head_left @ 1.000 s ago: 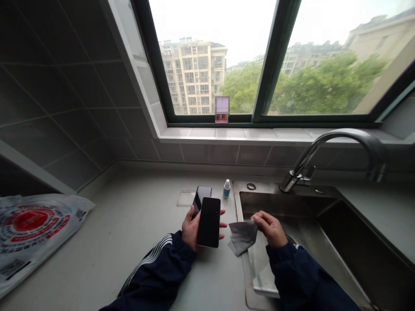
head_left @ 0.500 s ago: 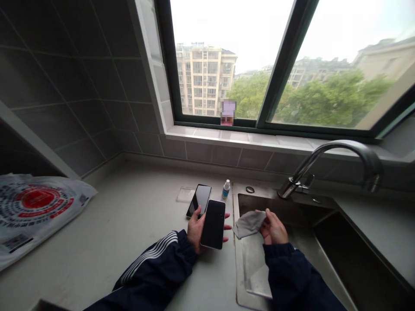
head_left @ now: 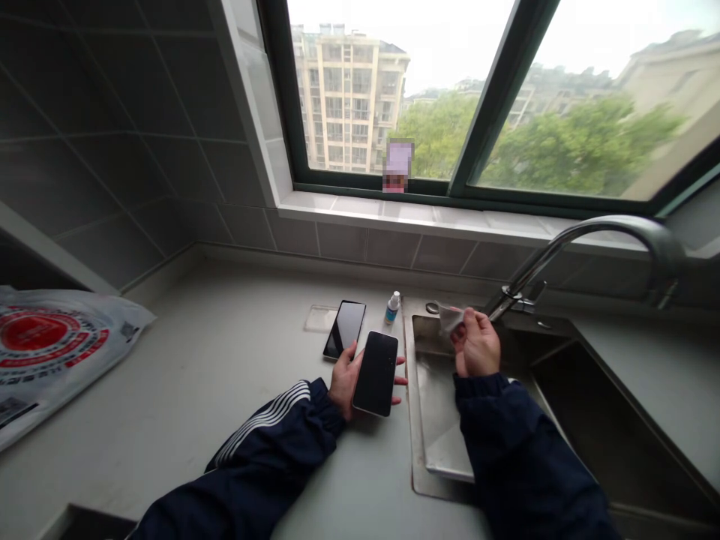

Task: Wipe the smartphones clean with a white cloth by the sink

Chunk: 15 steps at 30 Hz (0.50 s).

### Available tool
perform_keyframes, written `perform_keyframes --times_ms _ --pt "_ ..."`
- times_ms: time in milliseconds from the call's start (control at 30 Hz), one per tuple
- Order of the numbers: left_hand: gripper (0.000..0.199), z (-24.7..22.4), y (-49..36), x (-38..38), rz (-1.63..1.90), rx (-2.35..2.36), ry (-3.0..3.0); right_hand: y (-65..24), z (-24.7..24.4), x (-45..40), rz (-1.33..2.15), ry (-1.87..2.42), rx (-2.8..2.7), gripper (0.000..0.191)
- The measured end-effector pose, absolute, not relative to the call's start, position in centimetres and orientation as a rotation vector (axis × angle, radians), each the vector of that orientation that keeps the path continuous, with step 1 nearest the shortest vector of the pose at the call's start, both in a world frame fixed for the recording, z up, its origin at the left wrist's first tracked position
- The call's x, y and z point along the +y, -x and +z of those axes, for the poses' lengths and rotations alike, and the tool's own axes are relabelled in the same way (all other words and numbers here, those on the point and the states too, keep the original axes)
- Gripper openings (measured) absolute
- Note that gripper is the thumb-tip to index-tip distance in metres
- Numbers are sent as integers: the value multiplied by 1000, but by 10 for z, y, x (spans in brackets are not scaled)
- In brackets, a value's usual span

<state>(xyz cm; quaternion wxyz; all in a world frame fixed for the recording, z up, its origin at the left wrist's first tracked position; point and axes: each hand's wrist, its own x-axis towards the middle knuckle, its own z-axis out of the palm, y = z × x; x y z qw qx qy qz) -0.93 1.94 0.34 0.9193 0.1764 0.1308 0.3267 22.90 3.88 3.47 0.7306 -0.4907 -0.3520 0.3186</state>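
A smartphone [head_left: 376, 373] with a dark screen lies face up in my left hand [head_left: 342, 382], the fingertips showing past its right edge. Over the sink, my right hand [head_left: 478, 345] pinches a small grey cloth [head_left: 450, 318], which is blurred and bunched. Just beyond the held phone, a second smartphone [head_left: 345, 328] rests on the counter, screen up. Beside it on the left is a clear flat case or cover [head_left: 319, 318]. A small spray bottle [head_left: 392, 307] with a white top and blue label stands upright near the sink's edge.
The steel sink [head_left: 416, 450] takes up the right side, with a curved faucet [head_left: 568, 234] at its back. A white plastic bag [head_left: 73, 330] with red print lies on the counter [head_left: 225, 330] at left. A window rises behind.
My right hand has lifted the cloth up and away, and the cloth has folded smaller. The phone in my left hand has barely shifted. The whole view has tilted downward.
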Motion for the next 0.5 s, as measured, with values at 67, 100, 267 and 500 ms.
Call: perform_keyframes --times_ms 67,100,267,500 --pt "74 3 9 19 667 252 -373 -203 48 32 693 1045 -1017 27" --pt "74 3 9 19 667 248 -373 -190 53 25 712 1024 -1163 23" --pt "73 0 6 19 732 254 -290 -159 49 -19 729 911 -1736 12" --pt "71 -1 6 18 669 237 -265 -172 18 -31 433 960 -1831 26"
